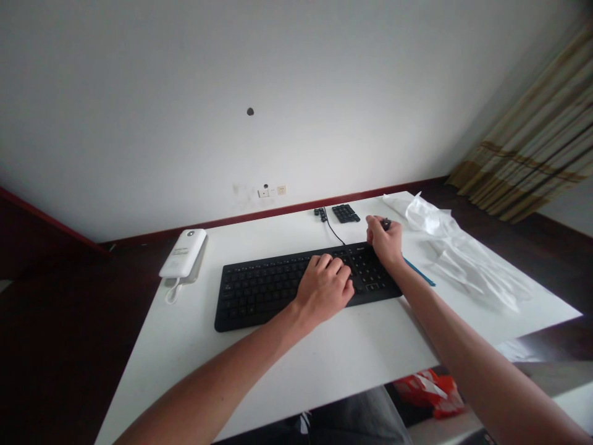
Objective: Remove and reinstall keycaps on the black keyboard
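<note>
Right hand (382, 241) has its fingers (373, 224) pinched on a small dark plastic piece (386, 224) above a flat black plastic keyboard (259, 296); left hand (322, 287) lies curled on it, grip can't tell; most keys (250, 290) still seated; loose black keycaps (320, 214) and a black key block (345, 213) sit behind on the white table (370, 346).

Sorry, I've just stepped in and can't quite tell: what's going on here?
A person has their left hand on a black keyboard on a white desk, while their right hand pinches a small dark object above the keyboard's right end. A small black block of keys lies beyond.
</note>
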Motion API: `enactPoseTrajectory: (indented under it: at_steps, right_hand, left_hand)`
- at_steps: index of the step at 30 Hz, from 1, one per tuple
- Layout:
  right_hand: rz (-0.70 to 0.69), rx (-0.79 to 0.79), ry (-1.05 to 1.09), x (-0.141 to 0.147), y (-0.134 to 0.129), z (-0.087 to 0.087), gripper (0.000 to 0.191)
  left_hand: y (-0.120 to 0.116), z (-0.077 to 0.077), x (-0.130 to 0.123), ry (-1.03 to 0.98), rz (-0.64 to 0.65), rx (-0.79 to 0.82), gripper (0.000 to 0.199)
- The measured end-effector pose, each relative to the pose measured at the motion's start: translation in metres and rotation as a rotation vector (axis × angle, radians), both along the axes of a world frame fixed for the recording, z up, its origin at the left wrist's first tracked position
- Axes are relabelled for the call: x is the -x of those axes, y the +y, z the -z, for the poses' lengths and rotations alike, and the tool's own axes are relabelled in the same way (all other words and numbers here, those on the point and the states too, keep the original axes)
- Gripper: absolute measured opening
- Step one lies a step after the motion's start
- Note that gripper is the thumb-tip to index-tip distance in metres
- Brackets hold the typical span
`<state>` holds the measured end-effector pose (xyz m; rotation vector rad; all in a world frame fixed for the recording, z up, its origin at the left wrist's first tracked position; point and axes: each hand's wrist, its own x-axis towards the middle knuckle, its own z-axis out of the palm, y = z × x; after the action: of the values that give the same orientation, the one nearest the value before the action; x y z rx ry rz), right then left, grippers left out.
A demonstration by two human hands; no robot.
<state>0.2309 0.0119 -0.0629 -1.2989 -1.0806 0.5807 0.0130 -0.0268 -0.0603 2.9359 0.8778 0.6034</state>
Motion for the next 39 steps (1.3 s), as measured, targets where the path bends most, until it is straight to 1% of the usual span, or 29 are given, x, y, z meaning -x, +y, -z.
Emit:
enactPoseTrajectory:
  at_steps: [2, 3, 4, 6, 8, 10, 11, 13, 15, 18, 22, 26, 30, 34, 39]
  right_hand:
    - [0.109, -0.033, -0.111, 0.002, 0.0, -0.003, 0.049]
    - [0.141, -0.042, -0.185, 0.003, 0.001, -0.005, 0.048]
    - [0.142, -0.039, -0.262, 0.003, 0.003, -0.008, 0.046]
    - [0.133, -0.025, -0.416, 0.003, 0.01, -0.013, 0.038]
    - [0.102, -0.001, -0.549, 0.002, 0.024, -0.018, 0.027]
    - [0.016, 0.021, -0.652, 0.0, 0.043, -0.02, 0.019]
    - [-0.047, 0.033, -0.7, -0.002, 0.054, -0.021, 0.019]
    - [-0.18, 0.043, -0.805, -0.002, 0.078, -0.023, 0.025]
    - [-0.266, 0.091, -0.929, -0.001, 0.099, -0.025, 0.037]
    - [-0.314, 0.201, -1.087, 0.007, 0.125, -0.03, 0.053]
    - [-0.341, 0.313, -1.214, 0.018, 0.146, -0.033, 0.058]
    - [-0.353, 0.357, -1.292, 0.021, 0.158, -0.031, 0.057]
    - [-0.352, 0.382, -1.366, 0.019, 0.163, -0.029, 0.056]
    - [-0.368, 0.419, -1.413, 0.02, 0.165, -0.028, 0.053]
    - [-0.37, 0.434, -1.398, 0.027, 0.159, -0.031, 0.046]
  left_hand:
    - [-0.001, 0.0, 0.0, 0.009, -0.006, -0.011, 0.016]
    - [-0.001, 0.0, 0.0, 0.013, -0.007, -0.016, 0.016]
    - [-0.001, -0.001, -0.001, 0.016, -0.006, -0.02, 0.016]
    - [-0.001, -0.002, -0.001, 0.019, -0.004, -0.028, 0.015]
    - [-0.001, -0.003, -0.001, 0.023, -0.004, -0.034, 0.015]
    - [-0.001, -0.003, 0.0, 0.029, -0.001, -0.04, 0.015]
    - [-0.001, -0.003, 0.0, 0.031, 0.003, -0.042, 0.016]
    - [-0.001, -0.003, 0.0, 0.029, 0.012, -0.046, 0.017]
    - [0.0, -0.003, 0.001, 0.021, 0.012, -0.049, 0.018]
    - [0.0, -0.001, 0.001, 0.011, 0.012, -0.049, 0.019]
    - [0.001, 0.001, 0.001, 0.006, 0.021, -0.051, 0.019]
    - [0.001, 0.003, 0.001, -0.006, 0.023, -0.054, 0.019]
    - [0.001, 0.004, 0.001, -0.009, 0.027, -0.055, 0.019]
    - [0.002, 0.004, 0.001, -0.023, 0.034, -0.07, 0.018]
    - [0.002, 0.005, 0.0, -0.032, 0.039, -0.074, 0.017]
